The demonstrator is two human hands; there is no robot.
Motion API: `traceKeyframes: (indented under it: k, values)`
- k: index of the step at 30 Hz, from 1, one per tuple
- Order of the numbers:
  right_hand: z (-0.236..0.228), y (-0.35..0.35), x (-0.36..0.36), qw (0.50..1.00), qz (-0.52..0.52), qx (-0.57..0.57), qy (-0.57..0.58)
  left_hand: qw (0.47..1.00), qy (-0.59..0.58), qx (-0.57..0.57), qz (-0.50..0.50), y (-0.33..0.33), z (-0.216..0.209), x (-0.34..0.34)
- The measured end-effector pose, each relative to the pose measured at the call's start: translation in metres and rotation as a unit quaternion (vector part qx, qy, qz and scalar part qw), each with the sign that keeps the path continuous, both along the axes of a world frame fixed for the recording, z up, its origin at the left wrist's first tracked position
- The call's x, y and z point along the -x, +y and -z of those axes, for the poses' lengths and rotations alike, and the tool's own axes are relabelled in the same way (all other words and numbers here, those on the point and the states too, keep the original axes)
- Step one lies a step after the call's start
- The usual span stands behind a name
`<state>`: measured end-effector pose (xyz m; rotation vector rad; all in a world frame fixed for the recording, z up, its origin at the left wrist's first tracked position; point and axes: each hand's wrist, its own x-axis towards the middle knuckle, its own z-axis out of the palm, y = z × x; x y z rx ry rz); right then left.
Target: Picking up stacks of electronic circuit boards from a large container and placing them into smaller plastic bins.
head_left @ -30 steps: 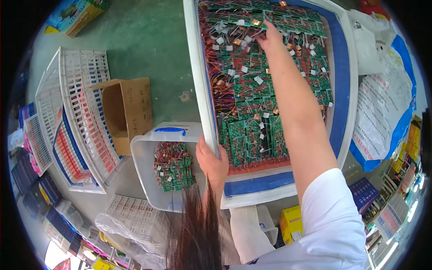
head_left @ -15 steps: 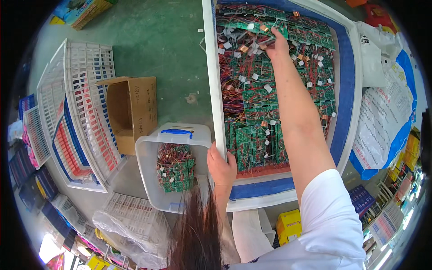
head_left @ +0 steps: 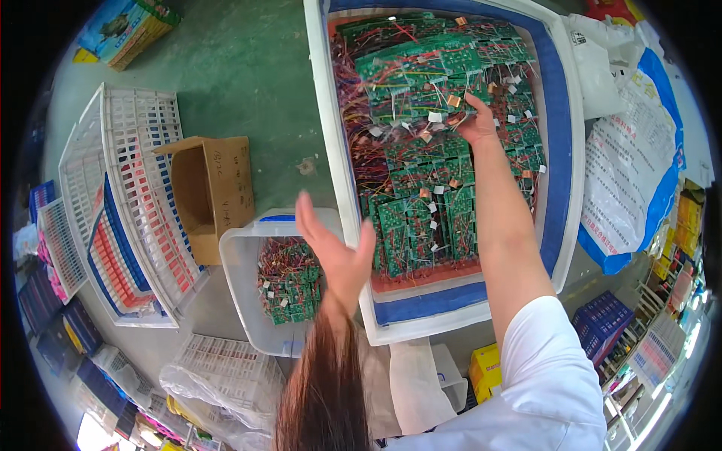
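Note:
My right hand [head_left: 479,122] grips the near edge of a bundle of green circuit boards [head_left: 421,69] with red, black and white wires; its thumb lies on top and the other fingers are partly hidden. The bundle is tilted up over more wired boards [head_left: 421,225] packed in a big white-rimmed bin [head_left: 331,143] with blue inside walls. My left hand [head_left: 338,255] hangs open, fingers spread, between the bin's left wall and a clear plastic tub [head_left: 239,304]. Inside that tub lies a smaller pile of wired circuit boards [head_left: 293,289].
An open cardboard box [head_left: 229,180] stands beyond the tub, with white plastic crates [head_left: 143,165] to its left. A plastic-wrapped crate [head_left: 218,368] sits at the lower left. White and blue sacks [head_left: 632,165] lie right of the bin. Long hair partly covers my left forearm.
My left hand has let go of the bin's rim and risen, fingers spreading. My right hand has drawn nearer, tilting up the bundle of circuit boards. The whole view has shifted slightly.

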<state>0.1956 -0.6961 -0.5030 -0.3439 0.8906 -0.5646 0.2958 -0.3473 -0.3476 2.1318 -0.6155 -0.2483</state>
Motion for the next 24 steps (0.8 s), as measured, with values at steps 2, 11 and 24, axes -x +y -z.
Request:
traceKeyframes:
  k: [2,11,24]
  values:
    - [-0.002,-0.02,0.008,0.999,-0.041,0.007,0.005,0.996,-0.031,0.062,0.053,-0.053,-0.017,-0.042]
    - [0.001,-0.016,-0.024,0.99,-0.089,0.073,-0.08,0.9,0.041,-0.21,0.38,-0.279,0.011,-0.168]
    - [0.005,-0.05,-0.055,0.974,-0.169,0.119,-0.097,0.822,0.251,-0.329,0.391,-0.35,0.031,-0.224]
